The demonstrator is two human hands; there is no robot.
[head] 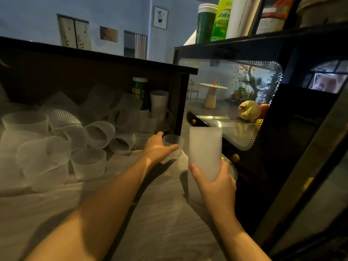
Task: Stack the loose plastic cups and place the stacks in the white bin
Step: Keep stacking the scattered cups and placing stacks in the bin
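The tall stack of frosted translucent plastic cups [205, 153] stands upright in my right hand [216, 185], its long axis vertical and its open mouth up. My fingers curl round its lower end, thumb [194, 169] on the near side, so most of the stack rises above my grip. Just left of it, a single ribbed clear plastic cup [173, 146] sits upright on the pale wood-grain surface [160, 213], mouth up. My left hand [160, 147] closes loosely round it, thumb across the near wall and the other fingers reaching behind its rim. Further left lies the heap of loose ribbed plastic cups [75, 138], many on their sides and pointing every way, under a dark wooden shelf [94, 57]. To my right stands a black glass-fronted cabinet [282, 129].
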